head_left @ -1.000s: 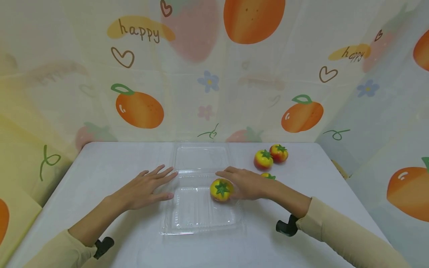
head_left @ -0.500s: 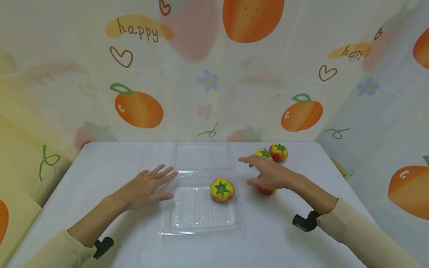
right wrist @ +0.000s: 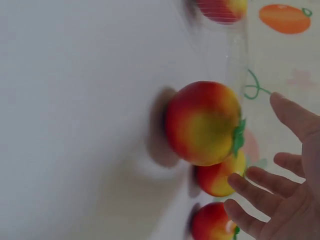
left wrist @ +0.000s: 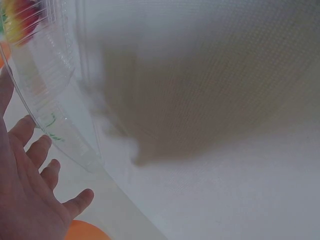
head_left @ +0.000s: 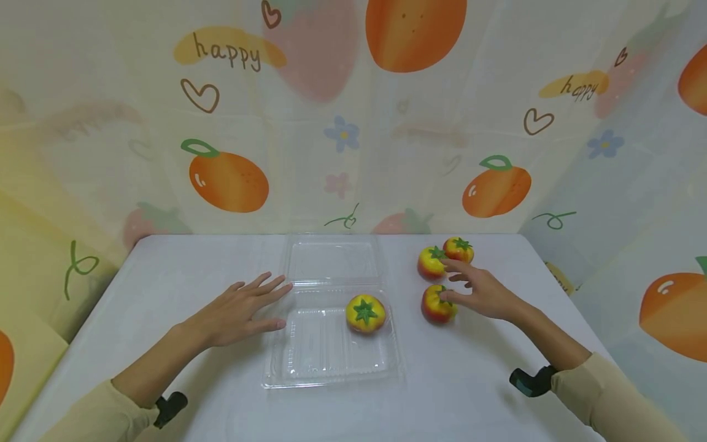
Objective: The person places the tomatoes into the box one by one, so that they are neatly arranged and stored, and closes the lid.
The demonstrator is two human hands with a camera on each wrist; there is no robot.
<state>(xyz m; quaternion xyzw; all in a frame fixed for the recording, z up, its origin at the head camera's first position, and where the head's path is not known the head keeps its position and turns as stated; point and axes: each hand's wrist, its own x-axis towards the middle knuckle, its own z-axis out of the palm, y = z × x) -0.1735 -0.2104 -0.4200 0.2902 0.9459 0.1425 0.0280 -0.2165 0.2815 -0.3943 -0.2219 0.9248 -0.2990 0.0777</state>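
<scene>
A clear plastic clamshell box (head_left: 309, 359) lies unfolded on the white table. One red-and-yellow tomato (head_left: 366, 314) with a green star-shaped top sits in its near half, at the right. My left hand (head_left: 240, 313) is spread at the box's left edge and holds nothing; in the left wrist view its fingertips (left wrist: 37, 150) are near the clear rim. To the right of the box, my right hand (head_left: 486, 296) hovers with parted fingers around the right side of the nearest loose tomato (head_left: 436, 306). The right wrist view shows space between this tomato (right wrist: 202, 122) and the palm.
Two more tomatoes stand behind at the right, one tomato (head_left: 431, 264) slightly nearer than the other tomato (head_left: 458, 248). The box's lid (head_left: 333, 259) lies flat toward the back table edge. A fruit-printed curtain (head_left: 342, 172) hangs behind the table.
My right hand has let go of the tomato in the box and moved right, to beside the nearest loose tomato. My left hand stays at the box's left edge.
</scene>
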